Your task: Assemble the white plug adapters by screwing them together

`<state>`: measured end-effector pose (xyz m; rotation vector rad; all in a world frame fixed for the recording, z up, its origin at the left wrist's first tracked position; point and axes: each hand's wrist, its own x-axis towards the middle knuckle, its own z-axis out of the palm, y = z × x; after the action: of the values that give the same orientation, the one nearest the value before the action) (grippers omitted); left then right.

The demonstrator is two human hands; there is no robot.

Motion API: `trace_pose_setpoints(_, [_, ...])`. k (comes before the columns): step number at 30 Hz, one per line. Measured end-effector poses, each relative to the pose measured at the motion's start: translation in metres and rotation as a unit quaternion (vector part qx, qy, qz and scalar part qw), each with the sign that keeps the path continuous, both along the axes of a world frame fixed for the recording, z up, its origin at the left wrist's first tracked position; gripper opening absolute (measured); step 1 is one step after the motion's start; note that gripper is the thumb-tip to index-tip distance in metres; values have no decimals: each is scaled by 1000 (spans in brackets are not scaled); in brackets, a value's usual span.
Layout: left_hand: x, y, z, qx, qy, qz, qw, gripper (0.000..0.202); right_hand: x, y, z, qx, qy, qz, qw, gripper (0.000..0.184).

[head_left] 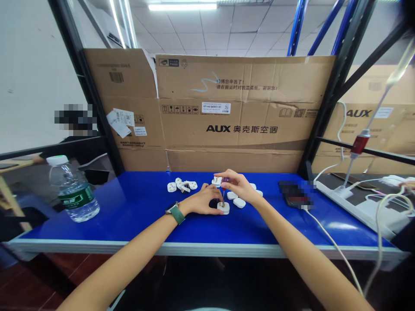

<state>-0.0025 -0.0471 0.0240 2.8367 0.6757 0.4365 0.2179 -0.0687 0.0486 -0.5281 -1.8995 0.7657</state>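
My left hand (205, 200), a green-banded watch on its wrist, is closed with thumb and fingers at the edge of a white plug (223, 209) lying on the blue table. My right hand (238, 185) grips a small screwdriver (223, 195) held upright, its shaft pointing down onto that plug. The tip's exact contact is too small to make out. Just behind the hands sits another white plug piece (216, 181). Beside my right hand lie several rounded white pieces (239, 203), partly hidden by it. Several more white plugs (181, 185) form a loose group to the left.
A water bottle (74, 190) stands at the table's left. On the right lie a dark phone (295, 194) with a white cable and a long white power strip (356, 209). An upright cardboard sheet (240, 147) closes off the back. Beyond the left frame is a person (78, 123).
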Motion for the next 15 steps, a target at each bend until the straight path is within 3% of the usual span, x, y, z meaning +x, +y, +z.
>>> trace_pose_setpoints(5, [0, 0, 0, 3, -2, -6, 1000, 44, 1, 3, -2, -9, 19, 59, 998, 47])
trace_pose_setpoints(9, [0, 0, 0, 6, -6, -7, 1000, 40, 0, 0, 0, -25, 23, 72, 997, 39])
trace_pose_setpoints(15, [0, 1, 0, 5, -5, -11, 1000, 42, 0, 1, 0, -28, 33, 19, 999, 28])
